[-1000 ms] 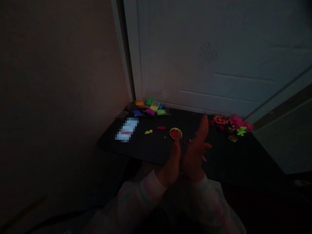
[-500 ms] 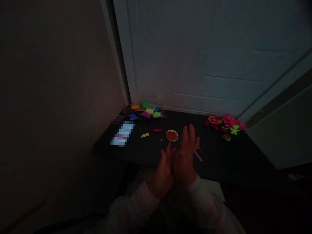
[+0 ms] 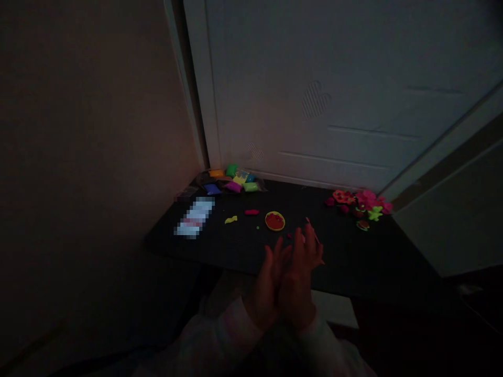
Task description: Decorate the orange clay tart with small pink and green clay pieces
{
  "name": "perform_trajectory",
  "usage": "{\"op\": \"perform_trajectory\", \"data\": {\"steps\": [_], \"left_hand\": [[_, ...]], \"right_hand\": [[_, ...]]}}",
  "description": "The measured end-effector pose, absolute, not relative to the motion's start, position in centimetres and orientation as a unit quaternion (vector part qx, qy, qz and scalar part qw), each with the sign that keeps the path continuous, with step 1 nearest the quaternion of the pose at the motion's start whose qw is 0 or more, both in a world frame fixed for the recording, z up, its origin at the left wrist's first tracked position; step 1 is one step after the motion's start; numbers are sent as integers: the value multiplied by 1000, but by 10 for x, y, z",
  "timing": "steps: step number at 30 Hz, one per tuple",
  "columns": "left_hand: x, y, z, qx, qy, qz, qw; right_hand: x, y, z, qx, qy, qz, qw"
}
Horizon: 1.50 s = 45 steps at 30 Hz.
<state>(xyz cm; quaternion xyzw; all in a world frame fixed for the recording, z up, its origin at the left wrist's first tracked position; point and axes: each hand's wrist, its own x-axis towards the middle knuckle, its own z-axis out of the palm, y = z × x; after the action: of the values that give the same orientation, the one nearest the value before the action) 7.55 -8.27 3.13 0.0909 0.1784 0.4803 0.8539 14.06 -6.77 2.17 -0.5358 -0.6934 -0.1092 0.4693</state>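
Palms together at the near edge of a dark table, shaped pieces just beyond the fingertips

Dim light. Left hand (image 3: 262, 293) and right hand (image 3: 297, 285) meet at the near side of the black table (image 3: 220, 241), heels close, fingers extended away from the body. Digits of both hands partly spread, tips apart. Whether anything lies between the palms: cannot tell, inner surfaces hidden.

Nearest the fingers: pink strips (image 3: 316, 237) at the far side of the right hand, partly covered by it; a small red bit (image 3: 288, 236) just beyond the fingertips. The yellow-rimmed disc (image 3: 274, 221), red on top, lies flat on the table, beyond the left fingertips and apart from them.

Left of the disc: a tiny green dot (image 3: 258, 228), a red roll (image 3: 252, 212), then a yellow piece (image 3: 231, 220). Farther left, a pale pixelated oblong (image 3: 195, 217). Far left, coloured packets (image 3: 234, 186) in a cluster. Far right, pink and red pieces (image 3: 367, 199), with a yellow-green piece (image 3: 374, 213) beside them and a small round piece (image 3: 362, 225) on their near side.
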Motion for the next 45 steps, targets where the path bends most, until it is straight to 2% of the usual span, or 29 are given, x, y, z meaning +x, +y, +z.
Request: {"op": "perform_trajectory", "data": {"steps": [5,11,16,24,31,45], "left_hand": [[74,-83,27,90,183,484,851],[72,-82,34,76,156,477,862],[73,-84,33,73,159,478,861],[69,-79,33,96,135,493,854],[63,-76,19,130,204,466,851],[66,-74,24,121,180,486,847]], "right_hand": [[139,-66,26,-558,-673,-90,477],[137,-70,25,-546,-710,-91,436],[138,-67,31,-553,-689,-80,463],[127,-72,33,-550,-715,-62,427],[131,-65,30,-580,-695,-36,424],[129,-63,29,-569,-717,-16,401]]}}
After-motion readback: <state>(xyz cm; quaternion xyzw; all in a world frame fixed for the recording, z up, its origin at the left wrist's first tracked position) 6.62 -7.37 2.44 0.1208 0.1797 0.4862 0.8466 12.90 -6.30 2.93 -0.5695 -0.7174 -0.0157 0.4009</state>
